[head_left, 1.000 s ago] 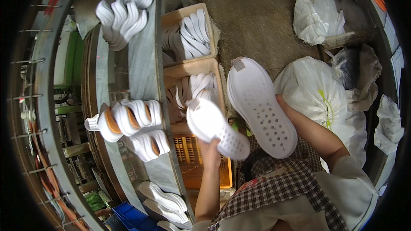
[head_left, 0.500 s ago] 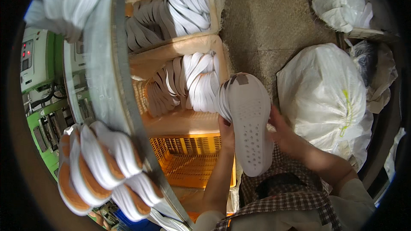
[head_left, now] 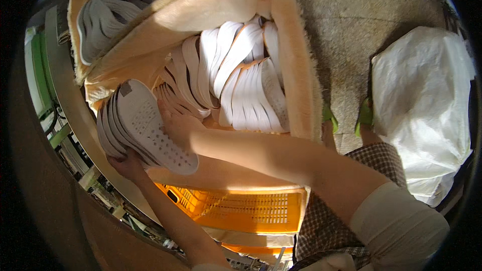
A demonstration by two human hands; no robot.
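A small stack of white shoe soles [head_left: 158,133] is held between my two hands, tilted, above the left end of a fleece-lined crate [head_left: 251,163]. The outermost sole shows rows of small holes and a grey patch at its upper end. My left hand [head_left: 128,164] grips the stack from below at the left, fingers partly hidden. Across from it, my right hand [head_left: 181,123] presses on the stack's right side, its fingers partly behind the sole. Beside my right hand, rows of white soles [head_left: 241,80] stand on edge in the crate, the left ones in shade.
Another lined crate with grey-white soles [head_left: 113,17] is at the upper left. A yellow plastic crate [head_left: 246,208] lies nearer to me. On the right a large white sack [head_left: 422,105] rests on the floor. Green machinery [head_left: 42,70] lines the far left.
My hands have moved left with the stack of soles, over the lined crate. The view has shifted, and the shelf with brown-lined white soles at the left is out of sight.
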